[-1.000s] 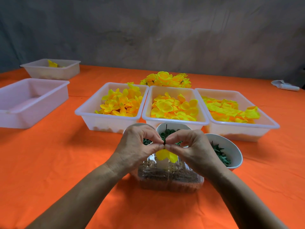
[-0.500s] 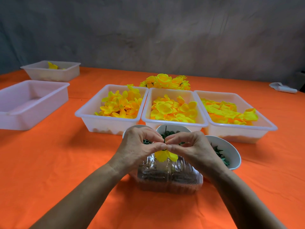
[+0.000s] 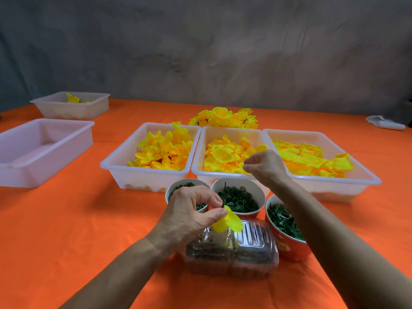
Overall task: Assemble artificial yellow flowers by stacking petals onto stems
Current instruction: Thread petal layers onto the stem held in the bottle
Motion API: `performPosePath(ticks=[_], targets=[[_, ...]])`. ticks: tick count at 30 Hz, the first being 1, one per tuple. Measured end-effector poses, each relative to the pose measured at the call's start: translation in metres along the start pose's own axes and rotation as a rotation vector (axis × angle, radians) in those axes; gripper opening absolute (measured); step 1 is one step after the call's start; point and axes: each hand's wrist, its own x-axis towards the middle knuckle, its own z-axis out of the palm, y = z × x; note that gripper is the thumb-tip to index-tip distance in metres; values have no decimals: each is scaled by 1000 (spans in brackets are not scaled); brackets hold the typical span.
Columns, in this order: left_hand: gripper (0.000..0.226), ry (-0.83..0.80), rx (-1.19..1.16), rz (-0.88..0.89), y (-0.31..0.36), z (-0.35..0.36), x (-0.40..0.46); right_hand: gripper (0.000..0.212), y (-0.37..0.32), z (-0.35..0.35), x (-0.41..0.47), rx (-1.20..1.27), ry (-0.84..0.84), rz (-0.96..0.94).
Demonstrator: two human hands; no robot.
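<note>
I have the stem [image 3: 223, 197] pinched in my left hand [image 3: 189, 216], thumb and forefinger closed on it just beside the one yellow petal [image 3: 229, 221] already threaded on. That half-built flower sits near me, above the clear plastic box [image 3: 231, 253], in front of the middle cup [image 3: 237, 197] of green rings.

My right hand [image 3: 265, 165] hangs over the near right corner of the middle tray [image 3: 223, 175], fingers curled loosely; I cannot tell whether it holds anything, and I see nothing between the fingertips.

I judge the stem to be thin, stiff plastic, almost weightless and easy to roll between the fingers, so I want the pinch low on it, close under the petal, leaving the bare tip free. The petals in the tray look like soft, light fabric that will crumple or fold if squeezed. I would lift one by its edge with two fingertips, keeping the centre clear, since I assume a hole there takes the stem. They lie overlapping, so I expect two may come up together. The finished flowers [image 3: 223, 118] lie far behind the trays.
</note>
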Motion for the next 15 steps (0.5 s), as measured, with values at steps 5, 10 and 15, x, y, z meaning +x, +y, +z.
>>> performPosePath(ticks=[5, 10, 15], targets=[[24, -4, 44, -8, 0, -2, 2, 19, -7, 22, 28, -90, -118, 37], [28, -3, -3, -15, 0, -1, 0, 23, -17, 36, 39, 30, -89, 24], [26, -12, -3, -6, 0, -2, 1, 29, -10, 38, 64, -299, -230, 89]])
